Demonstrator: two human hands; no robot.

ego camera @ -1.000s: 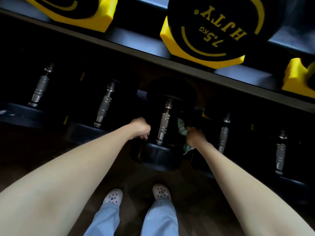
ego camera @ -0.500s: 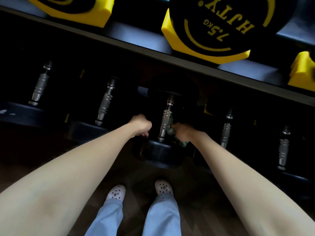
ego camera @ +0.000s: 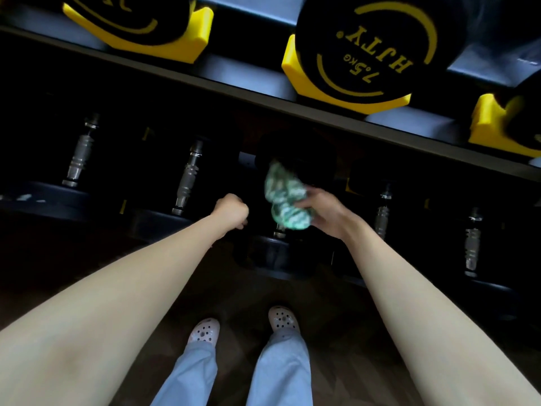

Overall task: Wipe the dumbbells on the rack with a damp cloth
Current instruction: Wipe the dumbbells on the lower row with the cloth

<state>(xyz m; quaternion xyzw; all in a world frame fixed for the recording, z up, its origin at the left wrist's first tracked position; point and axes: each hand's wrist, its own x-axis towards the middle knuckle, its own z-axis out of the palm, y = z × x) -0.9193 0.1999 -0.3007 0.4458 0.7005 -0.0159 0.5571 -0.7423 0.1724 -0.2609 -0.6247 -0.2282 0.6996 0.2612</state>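
Arms reach down toward the dim lower shelf of a dumbbell rack [ego camera: 187,79], where black dumbbells stand in a row with ridged steel handles. The right hand [ego camera: 325,212] grips a bunched green-and-white cloth [ego camera: 285,200] that lies over the handle of the middle dumbbell [ego camera: 272,256]. Only the bottom end of that handle shows beneath the cloth.

Several things look likely to go wrong. The cloth is a loose wad, so a trailing fold could snag on the handle's ridges. It could also slip from the grip and fall into the dark gap between the weights. The upper shelf hangs close above, carrying a 7.5 kg dumbbell [ego camera: 366,48] in a yellow cradle [ego camera: 295,71], so a quick upward lift could knock the knuckles against its edge. A handle left wet could turn slick.

The right hand's fingers [ego camera: 317,194] curl round the cloth's right side. The cloth bulges out to the left and upward past the fingertips, between them and the handle. The left hand [ego camera: 231,210] is curled into a fist just left of the same dumbbell, with a gap between it and the cloth. It is too dark there to tell whether it grips anything.

Below are pale clogs [ego camera: 282,317] on a dark wooden floor [ego camera: 234,294].
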